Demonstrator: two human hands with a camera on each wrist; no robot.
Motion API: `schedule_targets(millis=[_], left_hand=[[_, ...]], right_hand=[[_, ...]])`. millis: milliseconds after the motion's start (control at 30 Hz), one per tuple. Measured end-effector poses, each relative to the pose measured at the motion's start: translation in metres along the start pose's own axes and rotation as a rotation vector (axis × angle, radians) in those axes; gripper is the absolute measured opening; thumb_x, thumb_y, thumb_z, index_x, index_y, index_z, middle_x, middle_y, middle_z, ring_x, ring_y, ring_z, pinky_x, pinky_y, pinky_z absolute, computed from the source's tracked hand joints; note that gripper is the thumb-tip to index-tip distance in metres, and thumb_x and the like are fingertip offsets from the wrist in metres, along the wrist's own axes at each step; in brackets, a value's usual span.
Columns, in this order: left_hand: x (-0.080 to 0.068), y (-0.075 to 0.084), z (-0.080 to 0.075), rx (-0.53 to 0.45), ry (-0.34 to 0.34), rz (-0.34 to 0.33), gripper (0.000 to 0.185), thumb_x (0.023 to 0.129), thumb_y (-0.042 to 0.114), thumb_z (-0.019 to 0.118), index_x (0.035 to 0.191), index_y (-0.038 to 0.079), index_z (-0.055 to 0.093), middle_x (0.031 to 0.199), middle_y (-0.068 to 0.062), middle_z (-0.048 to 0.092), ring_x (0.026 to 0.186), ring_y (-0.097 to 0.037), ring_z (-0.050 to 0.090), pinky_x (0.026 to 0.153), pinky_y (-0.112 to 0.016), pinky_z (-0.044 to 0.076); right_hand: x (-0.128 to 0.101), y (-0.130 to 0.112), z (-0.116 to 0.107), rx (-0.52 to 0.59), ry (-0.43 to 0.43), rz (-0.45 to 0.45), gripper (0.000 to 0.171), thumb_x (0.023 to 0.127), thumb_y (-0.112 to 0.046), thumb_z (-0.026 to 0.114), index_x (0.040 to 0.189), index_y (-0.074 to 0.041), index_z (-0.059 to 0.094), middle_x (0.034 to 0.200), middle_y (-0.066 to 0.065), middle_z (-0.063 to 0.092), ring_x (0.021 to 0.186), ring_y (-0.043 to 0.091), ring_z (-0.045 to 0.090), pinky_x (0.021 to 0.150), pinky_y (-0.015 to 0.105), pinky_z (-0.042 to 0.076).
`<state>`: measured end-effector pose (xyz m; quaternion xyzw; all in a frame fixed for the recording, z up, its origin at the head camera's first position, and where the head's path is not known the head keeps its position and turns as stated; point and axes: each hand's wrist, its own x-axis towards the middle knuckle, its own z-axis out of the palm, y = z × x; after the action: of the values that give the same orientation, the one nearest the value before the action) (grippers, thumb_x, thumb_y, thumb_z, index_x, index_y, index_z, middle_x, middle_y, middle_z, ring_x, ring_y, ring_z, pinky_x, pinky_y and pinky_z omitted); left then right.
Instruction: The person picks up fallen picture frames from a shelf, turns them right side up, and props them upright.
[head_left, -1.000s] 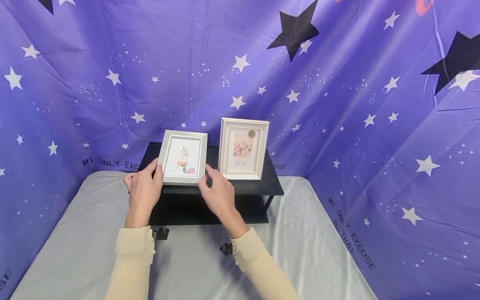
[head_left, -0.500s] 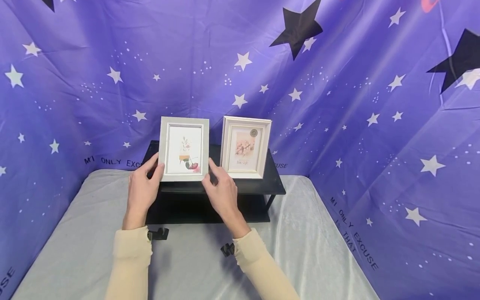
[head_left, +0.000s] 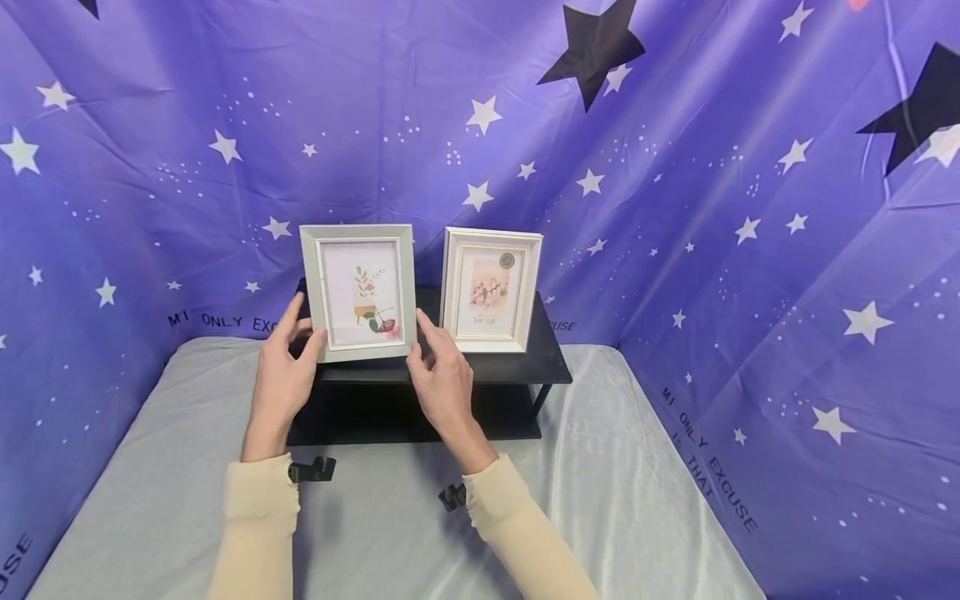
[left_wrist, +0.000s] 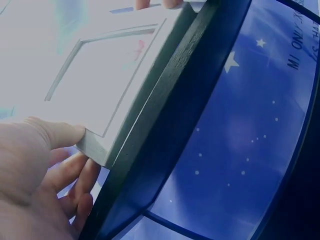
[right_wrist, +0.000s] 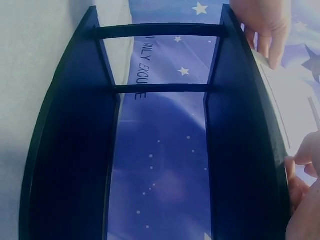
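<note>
A grey picture frame (head_left: 360,293) with a plant-and-flower print stands on the top board of a black two-tier shelf (head_left: 510,367), leaning slightly back. My left hand (head_left: 285,367) grips its lower left corner, thumb on the front and fingers behind, as the left wrist view shows. At the lower right edge, my right hand (head_left: 442,375) holds the frame between thumb and index finger. In the right wrist view the shelf hides part of this frame. To the right stands a white picture frame (head_left: 491,292) with a pink flower print, untouched, close to my right fingertips.
The shelf's lower board (head_left: 420,417) lies under the top one, with thin posts at the ends. A grey cloth (head_left: 585,467) covers the surface below. Purple star-printed curtains (head_left: 360,108) close in the back and both sides.
The grey frame has gone from leaning far back to nearly upright, and has shifted and turned slightly leftward. Both hands have stayed at its lower edges. The white frame has kept its place.
</note>
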<state>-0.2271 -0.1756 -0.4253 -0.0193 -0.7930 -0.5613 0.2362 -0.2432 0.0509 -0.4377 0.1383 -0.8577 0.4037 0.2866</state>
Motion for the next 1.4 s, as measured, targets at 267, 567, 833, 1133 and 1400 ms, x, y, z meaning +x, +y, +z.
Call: schedule_targets(millis=[267, 567, 833, 1133, 1400], left_hand=[[-0.003, -0.005, 0.002, 0.057, -0.005, 0.047, 0.053, 0.108, 0.012, 0.063, 0.159, 0.005, 0.049, 0.137, -0.026, 0.068, 0.129, -0.041, 0.060, 0.114, -0.060, 0.039], [-0.007, -0.006, 0.001, 0.081, 0.000, 0.040, 0.052, 0.108, 0.013, 0.063, 0.158, 0.007, 0.047, 0.138, -0.024, 0.067, 0.130, -0.037, 0.059, 0.112, -0.056, 0.041], [-0.009, -0.004, 0.000, 0.134, -0.007, 0.038, 0.050, 0.110, 0.019, 0.062, 0.157, 0.008, 0.050, 0.139, -0.023, 0.067, 0.132, -0.039, 0.058, 0.106, -0.060, 0.041], [-0.012, -0.005, -0.001, 0.208, -0.011, -0.036, 0.050, 0.111, 0.028, 0.059, 0.154, 0.004, 0.053, 0.140, -0.025, 0.064, 0.138, -0.043, 0.053, 0.113, -0.067, 0.037], [-0.011, -0.004, 0.001, 0.215, -0.011, -0.029, 0.050, 0.111, 0.029, 0.060, 0.153, 0.003, 0.053, 0.139, -0.024, 0.065, 0.136, -0.044, 0.054, 0.113, -0.066, 0.037]], right_hand=[[-0.004, 0.003, 0.005, -0.067, 0.031, -0.035, 0.053, 0.103, -0.013, 0.065, 0.153, -0.028, 0.059, 0.123, -0.004, 0.074, 0.065, 0.007, 0.054, 0.054, 0.022, 0.038], [-0.005, 0.002, 0.006, -0.104, 0.038, -0.074, 0.045, 0.102, -0.012, 0.067, 0.145, -0.022, 0.062, 0.126, -0.004, 0.077, 0.058, 0.003, 0.052, 0.051, 0.020, 0.036], [-0.004, 0.004, 0.002, -0.084, 0.045, -0.076, 0.040, 0.101, -0.012, 0.067, 0.140, -0.020, 0.065, 0.124, -0.004, 0.079, 0.057, 0.001, 0.052, 0.054, 0.022, 0.039], [-0.003, 0.000, 0.002, 0.110, 0.037, -0.011, 0.049, 0.102, -0.014, 0.062, 0.150, -0.018, 0.052, 0.135, -0.002, 0.067, 0.063, 0.001, 0.053, 0.061, 0.024, 0.043], [0.012, -0.035, 0.000, 0.300, 0.163, -0.291, 0.031, 0.102, -0.006, 0.058, 0.134, -0.004, 0.058, 0.121, 0.011, 0.065, 0.080, 0.021, 0.058, 0.065, 0.042, 0.051]])
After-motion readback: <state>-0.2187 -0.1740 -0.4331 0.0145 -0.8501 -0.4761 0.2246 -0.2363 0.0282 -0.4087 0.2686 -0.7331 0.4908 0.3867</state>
